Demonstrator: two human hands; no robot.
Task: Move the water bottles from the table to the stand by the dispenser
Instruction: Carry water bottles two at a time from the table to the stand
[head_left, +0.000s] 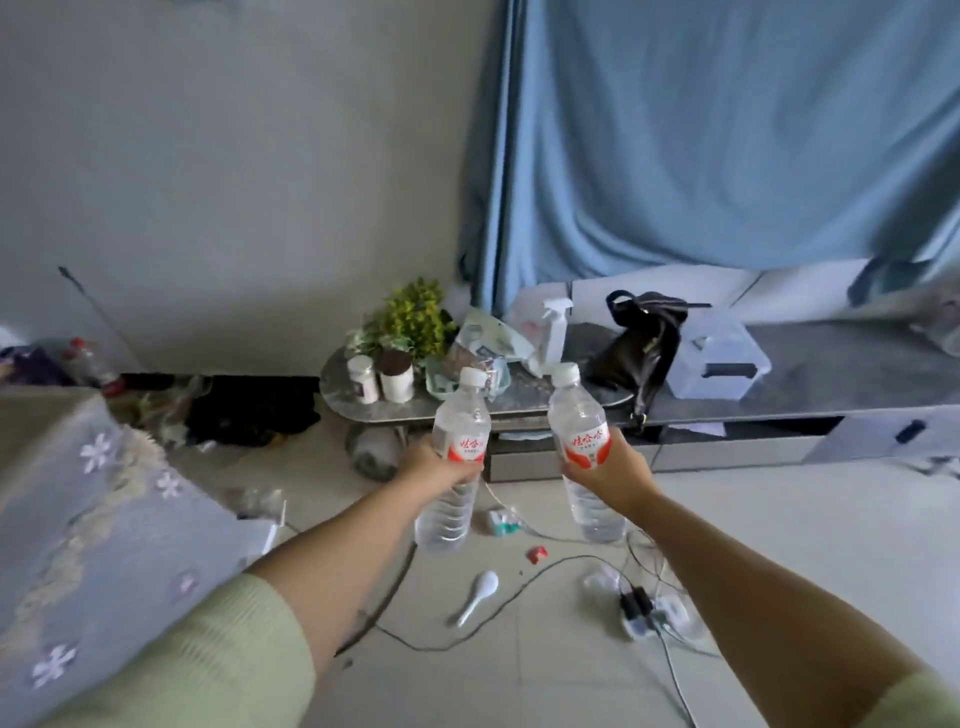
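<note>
Left hand (434, 467) wraps its fingers round the label band of one water bottle (454, 467), and the right hand (610, 475) grips a second bottle (584, 452) the same way. Both are capped, upright, clear water showing below the fingers, held in the air above the floor. Beyond the fingertips, two jars (382, 378) stand on a low grey stand (524, 397), their contents hard to make out. A clear lidded box (719, 358) sits farther right.

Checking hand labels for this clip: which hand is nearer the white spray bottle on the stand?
Right. The right hand, gripping a water bottle, is just below the spray bottle; the left hand, holding the other bottle, is farther to its left.
</note>
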